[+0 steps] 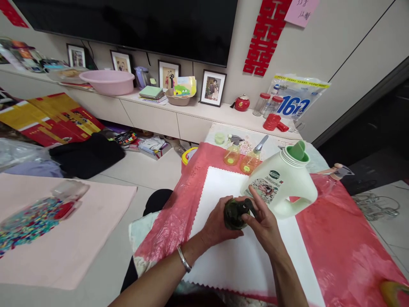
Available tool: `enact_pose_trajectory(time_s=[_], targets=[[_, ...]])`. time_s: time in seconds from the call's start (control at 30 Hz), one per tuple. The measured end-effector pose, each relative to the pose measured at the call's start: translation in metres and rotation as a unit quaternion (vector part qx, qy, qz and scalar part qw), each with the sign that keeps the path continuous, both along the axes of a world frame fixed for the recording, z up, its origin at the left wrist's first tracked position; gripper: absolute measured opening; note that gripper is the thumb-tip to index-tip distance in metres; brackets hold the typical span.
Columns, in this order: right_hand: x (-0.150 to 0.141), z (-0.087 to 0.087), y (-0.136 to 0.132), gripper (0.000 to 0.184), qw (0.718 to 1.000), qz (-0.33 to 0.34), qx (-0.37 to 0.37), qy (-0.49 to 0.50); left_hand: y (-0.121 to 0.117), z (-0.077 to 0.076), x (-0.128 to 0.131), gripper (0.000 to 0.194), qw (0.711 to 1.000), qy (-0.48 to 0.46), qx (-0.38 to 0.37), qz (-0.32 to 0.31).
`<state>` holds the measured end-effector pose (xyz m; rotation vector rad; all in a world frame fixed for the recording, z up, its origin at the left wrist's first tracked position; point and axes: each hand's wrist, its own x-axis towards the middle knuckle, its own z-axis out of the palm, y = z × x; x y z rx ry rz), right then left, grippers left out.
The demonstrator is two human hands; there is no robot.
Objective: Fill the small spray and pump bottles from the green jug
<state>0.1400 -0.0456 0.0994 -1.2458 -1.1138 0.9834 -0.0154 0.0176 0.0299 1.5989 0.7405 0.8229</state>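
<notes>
My left hand [219, 224] is wrapped round a dark green pump bottle [232, 217], seen from above over a white scallop-edged mat [220, 181]. The thumb and fingers of my right hand [263, 219] close on its black pump head [247, 205]. Just behind my hands stands a large pale green detergent jug [270, 183] with a green piece [298, 150] in its mouth. Two yellowish clear spray bottles [232, 154] are beyond the mat, to the left of the jug. What lies under the bottle is hidden by my hands.
A red plastic cover [348, 230] lies over the table. Another clear spray bottle [329, 181] stands right of the jug. At left, a pink surface [96, 213] bears colourful small pieces [35, 226]. A low cabinet [153, 113] with a pink basin [108, 81] runs along the wall.
</notes>
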Motion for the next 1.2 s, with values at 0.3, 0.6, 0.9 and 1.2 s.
enact_pose_trajectory(time_s=[0.3, 0.6, 0.9, 1.2], targets=[[-0.011, -0.017, 0.004, 0.065, 0.992, -0.105, 0.019, -0.066, 0.000, -0.007, 0.002, 0.107, 0.999, 0.023, 0.036, 0.015], [-0.007, 0.014, 0.002, 0.022, 0.977, -0.041, 0.049, -0.204, 0.000, -0.010, 0.001, 0.103, 0.998, 0.024, 0.044, 0.028], [-0.024, 0.007, 0.001, 0.014, 0.960, -0.137, 0.068, -0.235, -0.001, -0.011, -0.001, 0.096, 0.998, 0.020, 0.045, 0.025], [-0.012, 0.046, -0.037, 0.015, 0.945, -0.204, 0.092, -0.239, 0.004, -0.050, -0.003, 0.153, 0.990, 0.000, 0.143, 0.006]])
